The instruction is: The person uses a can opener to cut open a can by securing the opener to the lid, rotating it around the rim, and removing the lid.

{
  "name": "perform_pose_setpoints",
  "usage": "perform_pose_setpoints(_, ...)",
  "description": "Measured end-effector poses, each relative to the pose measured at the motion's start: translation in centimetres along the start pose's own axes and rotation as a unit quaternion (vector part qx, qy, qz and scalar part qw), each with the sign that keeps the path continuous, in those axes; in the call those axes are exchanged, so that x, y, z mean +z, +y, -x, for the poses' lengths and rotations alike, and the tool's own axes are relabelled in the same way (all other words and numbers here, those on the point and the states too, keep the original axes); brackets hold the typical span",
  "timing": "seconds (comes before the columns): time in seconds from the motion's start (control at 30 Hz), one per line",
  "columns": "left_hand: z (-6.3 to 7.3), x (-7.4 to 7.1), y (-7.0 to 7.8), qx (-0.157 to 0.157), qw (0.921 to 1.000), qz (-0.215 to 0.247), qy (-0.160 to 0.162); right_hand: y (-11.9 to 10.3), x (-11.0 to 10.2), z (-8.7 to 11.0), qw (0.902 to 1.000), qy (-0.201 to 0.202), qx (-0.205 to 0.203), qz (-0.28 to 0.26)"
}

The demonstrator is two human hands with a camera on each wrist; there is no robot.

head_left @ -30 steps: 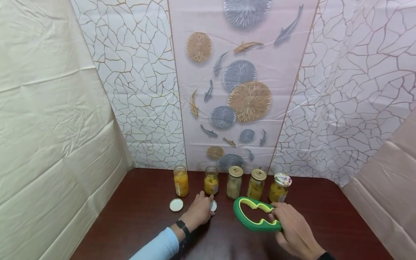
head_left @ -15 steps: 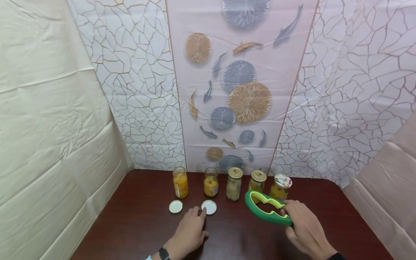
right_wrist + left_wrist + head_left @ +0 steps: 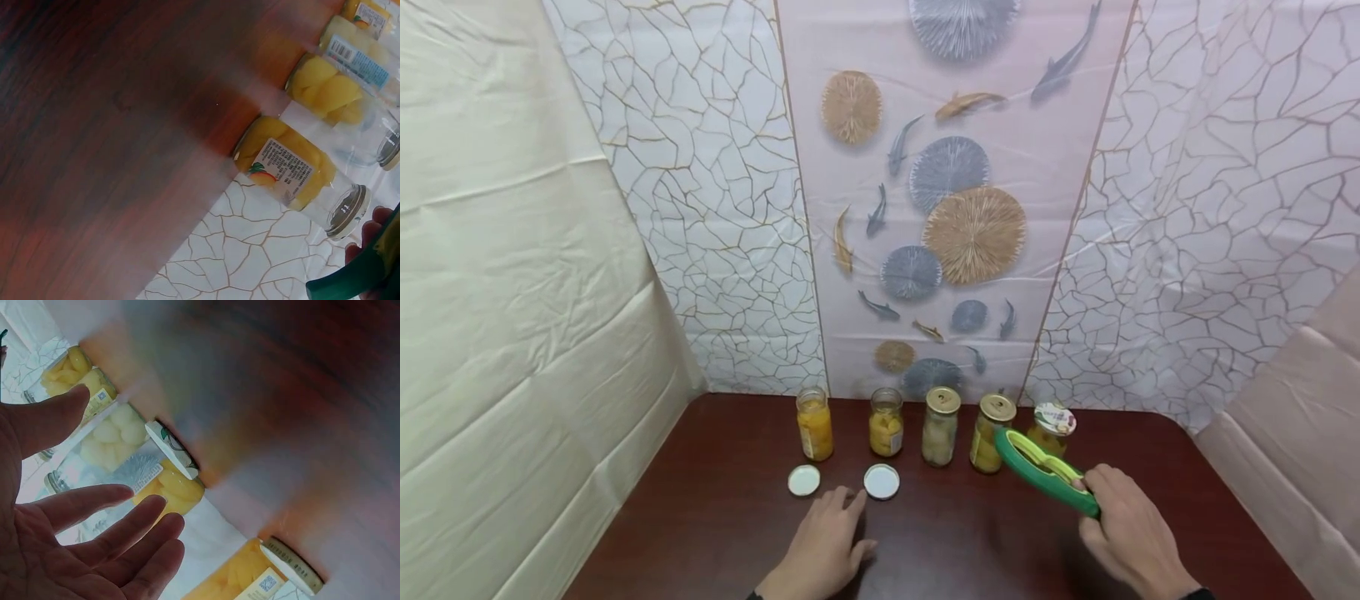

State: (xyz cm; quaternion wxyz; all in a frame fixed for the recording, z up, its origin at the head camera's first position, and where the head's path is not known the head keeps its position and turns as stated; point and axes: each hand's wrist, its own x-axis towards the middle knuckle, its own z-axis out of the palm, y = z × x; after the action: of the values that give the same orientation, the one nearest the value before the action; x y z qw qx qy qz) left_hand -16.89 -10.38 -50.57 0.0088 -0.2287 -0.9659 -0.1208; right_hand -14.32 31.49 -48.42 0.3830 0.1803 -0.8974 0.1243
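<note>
My right hand [image 3: 1131,529] grips one end of a green jar opener [image 3: 1037,477] with a yellow-green toothed inside. The opener's far end is raised and overlaps the rightmost jar [image 3: 1052,427] in the head view. That jar wears a white patterned lid. My left hand [image 3: 822,546] lies low over the table, fingers extended and thumb apart, holding nothing. Its index fingertip is right beside a loose lid [image 3: 882,482], pale face up; whether they touch I cannot tell. Two lidless jars, one of orange fruit [image 3: 816,432] and one of yellow fruit [image 3: 886,433], stand behind.
A gold-lidded jar of pale fruit [image 3: 939,433] and a gold-lidded yellow jar [image 3: 987,442] continue the row at the back of the dark red table [image 3: 947,542]. Another loose lid [image 3: 804,481] lies at left. Patterned cloth [image 3: 737,250] hangs behind the table.
My left hand has drawn back from the right-hand loose lid, toward me and left, uncovering it. My right hand has moved rightward with the jar opener, which is now turned more edge-on.
</note>
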Motion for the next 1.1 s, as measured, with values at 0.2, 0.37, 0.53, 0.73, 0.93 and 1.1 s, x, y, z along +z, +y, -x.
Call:
perform_pose_setpoints(0.2,-0.9,0.1,0.5,0.012,0.9989,0.046,0.001,-0.2,-0.3,-0.2,0.9988,-0.016,0.047,0.002)
perform_pose_setpoints(0.37,-2.7,1.0,1.3,0.003,0.9947,0.102,0.014,-0.9,-0.3,-0.4,0.9986,-0.017,0.049,0.001)
perform_pose_setpoints(0.53,-4.9,2.1,2.2,-0.01,0.989,0.143,0.035,-1.5,-0.4,-0.6,0.9998,-0.003,0.018,0.005)
perform_pose_setpoints(0.73,-7.8,2.7,4.1,-0.032,0.9736,0.224,0.032,-1.3,-1.2,-0.9,0.9998,0.012,-0.015,0.006)
perform_pose_setpoints(0.93,-11.8,2.9,5.7,-0.063,0.9517,0.299,0.029,-1.6,-1.0,-2.1,0.9995,0.014,-0.027,-0.004)
perform_pose_setpoints(1.1,-15.0,3.9,6.6,-0.101,0.9285,0.351,0.064,-2.5,-0.6,-3.1,0.9999,-0.004,-0.017,0.002)
